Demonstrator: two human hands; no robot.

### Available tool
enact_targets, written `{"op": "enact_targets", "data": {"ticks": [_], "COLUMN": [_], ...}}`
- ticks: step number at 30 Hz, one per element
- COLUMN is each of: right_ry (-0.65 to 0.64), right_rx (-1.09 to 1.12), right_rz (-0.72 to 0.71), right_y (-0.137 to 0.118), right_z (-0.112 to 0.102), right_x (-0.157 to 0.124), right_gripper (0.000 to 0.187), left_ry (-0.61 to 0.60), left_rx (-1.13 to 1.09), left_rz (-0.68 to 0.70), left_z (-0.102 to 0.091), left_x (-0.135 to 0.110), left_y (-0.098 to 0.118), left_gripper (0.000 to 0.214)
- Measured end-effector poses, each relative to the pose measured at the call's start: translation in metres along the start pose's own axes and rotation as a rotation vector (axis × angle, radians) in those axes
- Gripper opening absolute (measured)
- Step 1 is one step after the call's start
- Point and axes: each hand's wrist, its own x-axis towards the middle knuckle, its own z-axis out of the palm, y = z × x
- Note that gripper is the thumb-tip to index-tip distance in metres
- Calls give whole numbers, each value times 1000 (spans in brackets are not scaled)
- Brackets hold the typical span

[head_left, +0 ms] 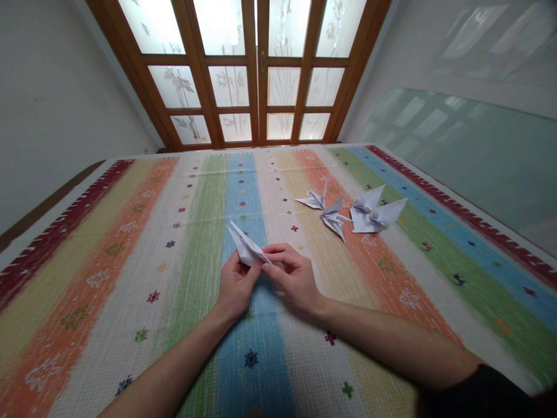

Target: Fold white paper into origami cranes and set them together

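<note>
A folded white paper (247,247), narrow with two pointed tips at its far left end, is held up over the blue stripe of the cloth. My left hand (237,284) is closed on its lower left part, thumb on the near side. At the paper's right end, the thumb and fingers of my right hand (293,270) pinch a pointed tip. The two hands nearly meet at the paper. To the right on the cloth lie folded paper cranes: a large one (376,212) with spread wings, and smaller ones (333,217) close beside it.
A striped, patterned tablecloth (174,278) covers the table. Beyond its far edge stand wooden doors (256,87) with frosted panes. A pale glass panel (470,151) leans along the right wall, and a brown edge (47,203) shows at the left.
</note>
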Motion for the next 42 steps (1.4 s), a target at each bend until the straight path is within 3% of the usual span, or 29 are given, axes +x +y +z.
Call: {"op": "enact_targets", "data": {"ticks": [9,13,16,19,24,34,42], "right_ry": [22,118,155,105,85,69,68], "right_rx": [101,191,261,295,300,227,146], "right_rz": [130,228,293,334,341,317,274], "right_y": [-1,1,4,5,6,3,5], "right_z": [0,3,3,2,1,3,4], "right_x": [5,8,11,13,13,9,6], "right_gripper": [16,27,38,38,30,22,34], "left_ry": [-25,-31,-48,-56,-49,-16,28], "left_rx": [44,54,-5,-70,-111,-43,39], "left_rz": [44,53,22,-36,-85,-114,-69], "left_z": [-2,-4,-2,0,0,-3,-3], "left_x": [3,4,4,2,4,4,5], "left_y": [-1,0,1,3,4,4,2], "left_gripper": [28,30,33,42,53,29,28]}}
